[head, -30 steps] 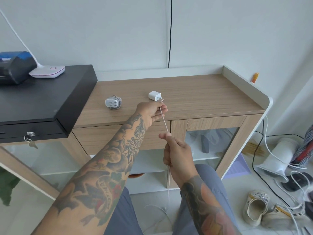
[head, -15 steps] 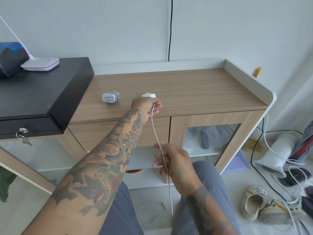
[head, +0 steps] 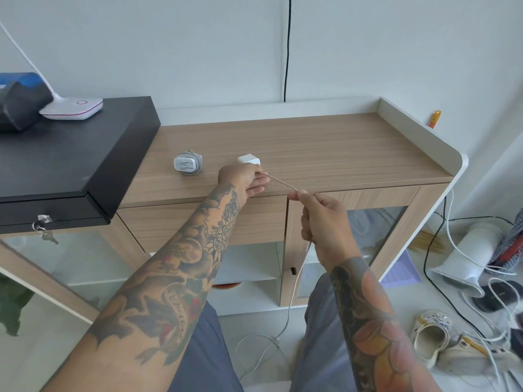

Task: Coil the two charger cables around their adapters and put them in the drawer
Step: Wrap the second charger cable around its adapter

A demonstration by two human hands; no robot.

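Observation:
A white adapter [head: 249, 159] sits at the front of the wooden cabinet top, gripped by my left hand [head: 243, 179]. Its thin white cable [head: 280, 182] runs taut from the adapter to my right hand [head: 319, 222], which pinches it between thumb and forefinger. From that hand the cable hangs down to loose loops on the floor [head: 263, 349]. A second adapter [head: 187, 164], with its grey cable wound round it, lies on the cabinet top to the left. The drawer [head: 181, 222] under the top is closed.
A black cash box [head: 70, 165] with keys sits at the left, a white lamp base [head: 72, 108] on it. The cabinet top [head: 325, 148] has a raised white rim at the back and right. Shoes, cables and a white fan lie on the floor at right.
My right hand has risen from below the drawer toward the cabinet edge, pulling the cable taut to the right of the adapter. My left hand stays on the adapter.

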